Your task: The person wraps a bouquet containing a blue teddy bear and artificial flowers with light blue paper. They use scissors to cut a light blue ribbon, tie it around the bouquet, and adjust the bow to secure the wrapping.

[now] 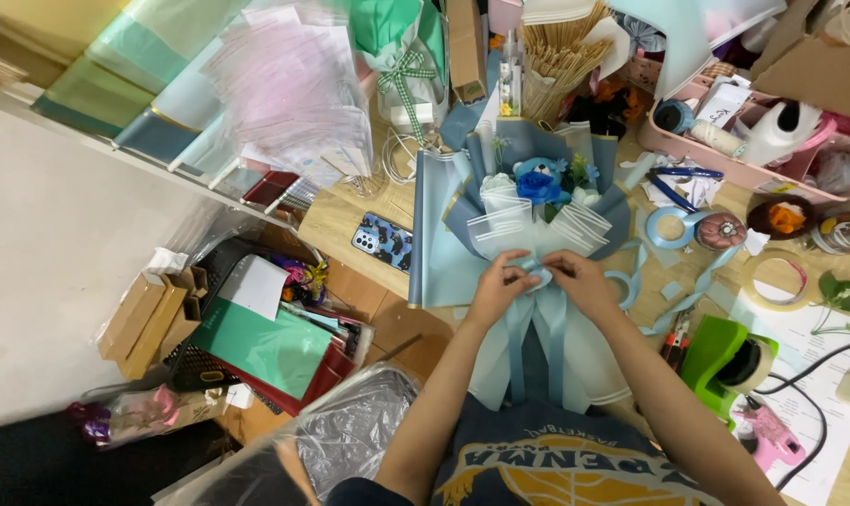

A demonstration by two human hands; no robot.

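A bouquet wrapped in pale blue paper lies on the wooden table, with a blue rose and white flowers at its top. Around its neck runs a light blue ribbon, whose tails hang down toward me. My left hand and my right hand meet at the ribbon's knot, fingers pinching it from both sides. The knot itself is mostly hidden by my fingers.
A phone in a patterned case lies left of the bouquet. Ribbon rolls, a tape ring, a green tape dispenser, a pink glue gun and a pink tray crowd the right. Paper sheets stack up at the far left.
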